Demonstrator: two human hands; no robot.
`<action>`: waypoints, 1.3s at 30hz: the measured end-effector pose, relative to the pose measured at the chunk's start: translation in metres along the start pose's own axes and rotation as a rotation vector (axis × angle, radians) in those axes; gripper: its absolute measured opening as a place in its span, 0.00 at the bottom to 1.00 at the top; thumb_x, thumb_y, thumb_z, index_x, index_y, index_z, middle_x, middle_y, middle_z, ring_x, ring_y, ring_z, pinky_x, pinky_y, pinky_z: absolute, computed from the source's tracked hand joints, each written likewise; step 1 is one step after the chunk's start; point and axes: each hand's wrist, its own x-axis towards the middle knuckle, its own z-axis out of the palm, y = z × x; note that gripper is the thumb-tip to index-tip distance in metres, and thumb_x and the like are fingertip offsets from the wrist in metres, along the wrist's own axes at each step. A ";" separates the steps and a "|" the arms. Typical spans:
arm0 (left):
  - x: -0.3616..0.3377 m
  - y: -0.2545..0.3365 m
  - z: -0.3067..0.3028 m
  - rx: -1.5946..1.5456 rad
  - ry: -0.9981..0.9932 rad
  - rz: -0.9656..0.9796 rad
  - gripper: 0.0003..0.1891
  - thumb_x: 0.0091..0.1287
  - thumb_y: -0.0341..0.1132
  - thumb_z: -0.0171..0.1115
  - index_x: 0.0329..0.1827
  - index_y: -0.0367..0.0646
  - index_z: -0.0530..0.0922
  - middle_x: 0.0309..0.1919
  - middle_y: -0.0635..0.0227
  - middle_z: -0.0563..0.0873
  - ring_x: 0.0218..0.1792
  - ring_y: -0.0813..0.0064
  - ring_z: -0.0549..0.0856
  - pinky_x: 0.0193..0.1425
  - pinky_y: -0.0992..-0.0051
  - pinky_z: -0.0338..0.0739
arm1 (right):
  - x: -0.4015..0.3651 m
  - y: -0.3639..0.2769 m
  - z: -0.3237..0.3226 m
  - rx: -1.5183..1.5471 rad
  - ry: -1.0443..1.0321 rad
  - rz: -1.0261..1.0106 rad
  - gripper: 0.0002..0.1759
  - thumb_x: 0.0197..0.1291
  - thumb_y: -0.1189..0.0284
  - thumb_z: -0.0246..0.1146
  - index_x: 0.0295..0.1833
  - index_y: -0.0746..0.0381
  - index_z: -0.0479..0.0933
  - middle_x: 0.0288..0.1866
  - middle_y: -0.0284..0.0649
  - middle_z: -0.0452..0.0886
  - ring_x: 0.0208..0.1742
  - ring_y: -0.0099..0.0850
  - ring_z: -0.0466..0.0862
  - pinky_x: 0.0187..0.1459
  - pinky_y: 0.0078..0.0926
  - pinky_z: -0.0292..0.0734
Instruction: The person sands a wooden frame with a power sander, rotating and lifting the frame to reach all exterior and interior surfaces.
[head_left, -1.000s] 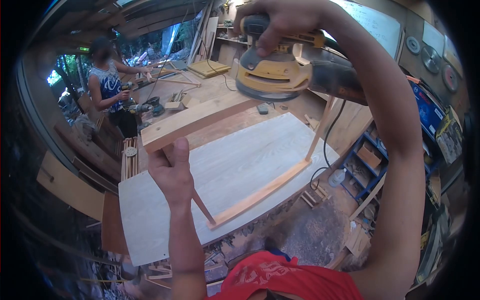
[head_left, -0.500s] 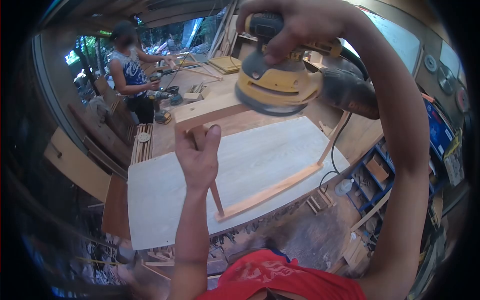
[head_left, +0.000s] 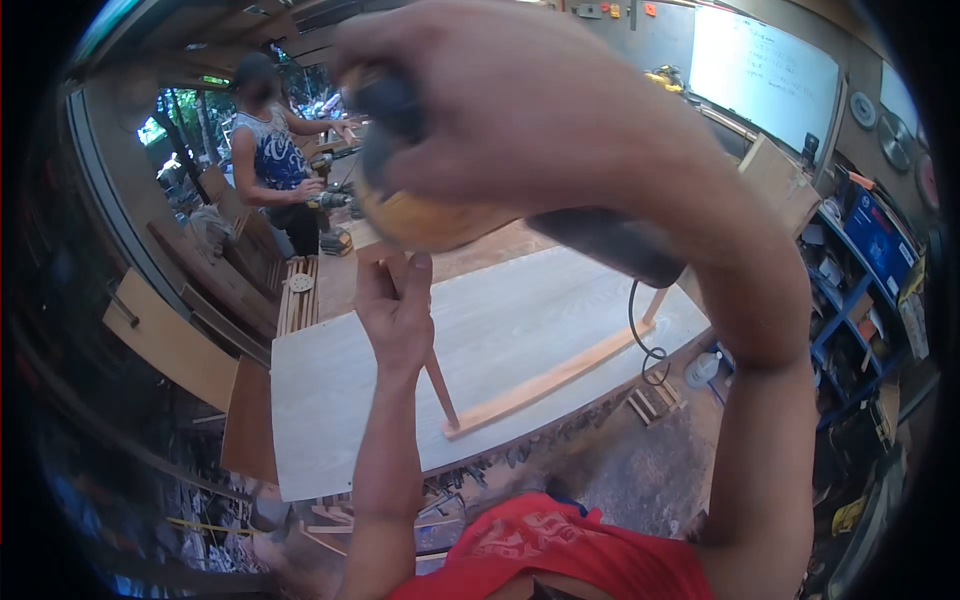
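Observation:
My right hand (head_left: 470,120), smeared by motion, is closed over the top of a yellow and black orbital sander (head_left: 430,225). The sander sits on the upper board of a wooden frame and hides most of that board. Below its left end, my left hand (head_left: 395,320) wraps round the frame's upright slat (head_left: 440,385), thumb pointing up. The frame's lower rail (head_left: 550,380) rests on a large pale wooden panel (head_left: 330,420). A second upright (head_left: 655,305) stands at the rail's right end.
Across the bench, a person (head_left: 270,155) holds a drill (head_left: 322,200). The sander's cord (head_left: 650,355) loops over the panel's right edge. A white bottle (head_left: 702,370) and blue shelving (head_left: 850,290) are at right. Slats (head_left: 299,290) lie at left.
My right hand has brought the sander leftward along the upper board, toward my left hand. My left hand keeps its grip on the upright. The view has shifted slightly.

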 end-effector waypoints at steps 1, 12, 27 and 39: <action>-0.003 0.005 0.003 -0.006 -0.004 -0.005 0.15 0.74 0.25 0.66 0.61 0.36 0.78 0.36 0.72 0.85 0.35 0.86 0.81 0.39 0.81 0.74 | -0.012 0.014 -0.006 -0.010 0.025 0.053 0.25 0.54 0.64 0.71 0.59 0.58 0.87 0.49 0.46 0.91 0.51 0.43 0.92 0.54 0.42 0.88; -0.009 0.008 0.003 -0.104 -0.027 -0.001 0.20 0.73 0.25 0.67 0.65 0.41 0.74 0.36 0.72 0.82 0.25 0.87 0.75 0.24 0.82 0.69 | -0.122 0.174 -0.079 -0.086 -0.267 0.626 0.40 0.43 0.64 0.78 0.68 0.55 0.82 0.49 0.48 0.88 0.48 0.38 0.89 0.53 0.34 0.86; 0.000 -0.002 0.001 -0.024 0.040 0.038 0.20 0.77 0.33 0.67 0.67 0.43 0.72 0.29 0.75 0.75 0.21 0.87 0.71 0.23 0.81 0.66 | -0.033 0.213 -0.039 0.146 -0.741 0.508 0.42 0.47 0.62 0.82 0.71 0.56 0.78 0.57 0.51 0.87 0.47 0.43 0.92 0.50 0.38 0.92; -0.003 -0.001 0.006 0.072 0.049 0.111 0.17 0.76 0.38 0.70 0.59 0.42 0.73 0.28 0.75 0.74 0.19 0.88 0.69 0.21 0.83 0.65 | -0.051 0.236 -0.043 0.097 -0.696 0.647 0.44 0.44 0.64 0.81 0.73 0.56 0.79 0.60 0.48 0.87 0.55 0.40 0.90 0.58 0.37 0.85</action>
